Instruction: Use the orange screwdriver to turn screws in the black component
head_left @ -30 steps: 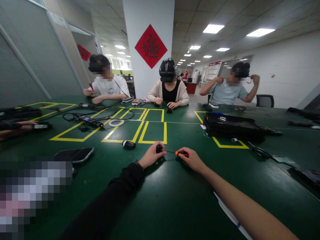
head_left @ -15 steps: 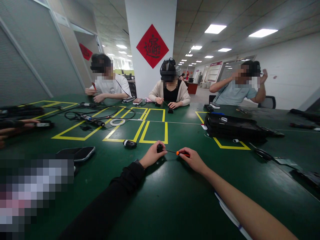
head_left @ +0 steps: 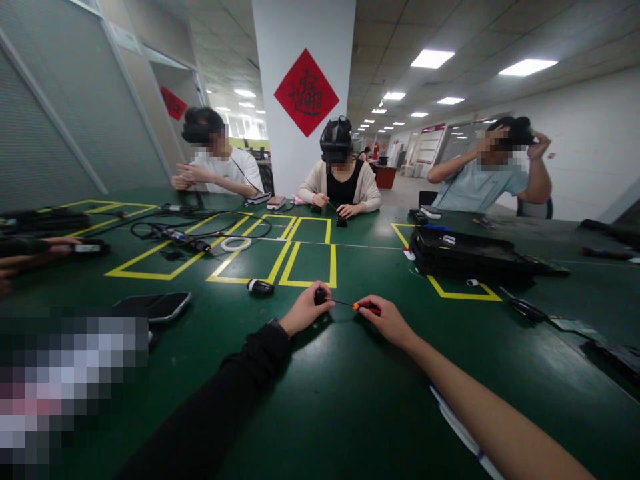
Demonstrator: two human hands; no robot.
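Note:
My right hand is closed around the orange and black handle of a screwdriver. Its thin shaft points left to a small black part, which my left hand grips between thumb and fingers. The shaft's tip meets that part or lies right beside it; the fingers hide the exact contact. Both hands are low over the green table. What kind of part it is, I cannot make out. Beyond my left hand lies a short black piece with a white label.
A phone lies left of my sleeve. Black cables and a white ring are spread at the left, among yellow tape outlines. Stacked black cases stand at the right. Several people sit around the table; another person's hand is at far left.
My hands and the screwdriver hold nearly the same place. The person at the right has moved their hands onto their headset. At the left, the other person's hands have come together.

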